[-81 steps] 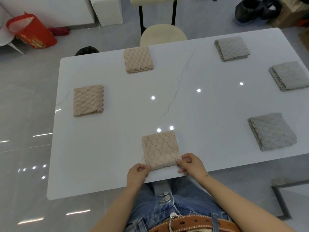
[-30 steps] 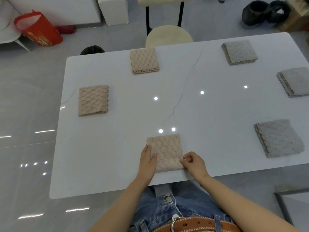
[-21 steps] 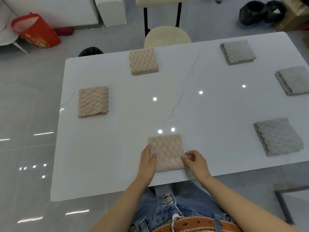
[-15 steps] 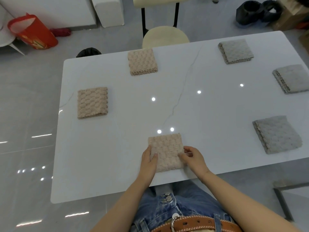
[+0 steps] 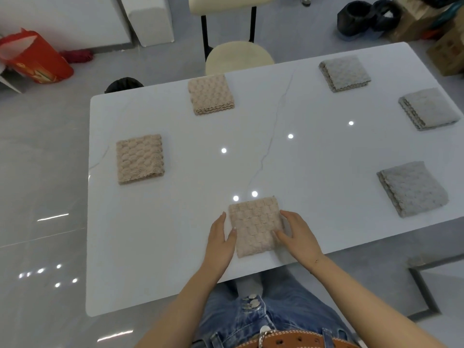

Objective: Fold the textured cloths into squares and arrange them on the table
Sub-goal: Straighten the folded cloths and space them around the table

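Beige cloth [image 5: 254, 226] lies folded at near table [image 5: 155, 247] edge, mid-front. Left hand [image 5: 221, 241] flat against its left side, fingers straight, gripping nothing. Right hand [image 5: 297, 234] relaxed, fingertips on right edge. Step, likely: squaring final cloth. Next: nudge sides even, let go.

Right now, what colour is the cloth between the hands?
Beige, with a bumpy woven pattern: the cloth shows best in the head view.
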### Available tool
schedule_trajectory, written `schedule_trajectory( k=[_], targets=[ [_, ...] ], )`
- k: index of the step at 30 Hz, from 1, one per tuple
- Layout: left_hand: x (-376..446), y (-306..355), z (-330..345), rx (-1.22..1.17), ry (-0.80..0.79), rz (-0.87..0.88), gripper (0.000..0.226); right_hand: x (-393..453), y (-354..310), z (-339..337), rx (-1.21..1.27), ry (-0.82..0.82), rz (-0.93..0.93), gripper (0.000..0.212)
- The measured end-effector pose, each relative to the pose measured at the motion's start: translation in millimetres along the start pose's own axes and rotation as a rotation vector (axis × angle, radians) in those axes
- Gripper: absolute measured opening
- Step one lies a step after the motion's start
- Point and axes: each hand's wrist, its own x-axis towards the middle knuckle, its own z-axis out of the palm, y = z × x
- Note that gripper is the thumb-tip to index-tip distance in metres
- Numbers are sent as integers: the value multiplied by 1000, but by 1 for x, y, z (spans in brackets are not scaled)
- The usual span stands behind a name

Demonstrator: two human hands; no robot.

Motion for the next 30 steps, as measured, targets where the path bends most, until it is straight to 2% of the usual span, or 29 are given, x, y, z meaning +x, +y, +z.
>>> schedule_trajectory(
  k=[3, 6, 9, 13, 16, 22, 24, 26, 28, 30],
  targets=[
    [-6, 2, -1, -132, -98, -77, 52, -2, -3, 9, -37, 1, 52, 50],
    [-11, 1, 5, -169, -169, -30, 31, -4, -8, 17, 29, -2, 148, 53],
    [-10, -6, 11, -181, -173, 15, 38, -5, -12, 21, 63, 15, 163, 55],
    [-9, -15, 19, -203, -168, 13, 34, -6, -13, 21, 67, 19, 147, 52],
    [-10, -18, 23, -230, -152, 23, 42, -7, -11, 20, 74, 2, 124, 50],
    [-18, -16, 29, -253, -105, 15, 41, -8, -1, 13, 64, -61, 78, 52],
    [-25, -11, 29, -165, -69, 25, 43, -8, 4, 9, 22, -87, 39, 53],
    [-30, -9, 22, 100, 13, 26, 53, -9, 6, 2, -123, -113, -32, 63],
    [-33, -11, 10, 382, 125, 130, 57, -8, 2, -6, -267, -97, -149, 65],
    [-36, -9, -3, 569, 173, 196, 56, -8, -6, -12, -384, -92, -275, 64]
  ],
)
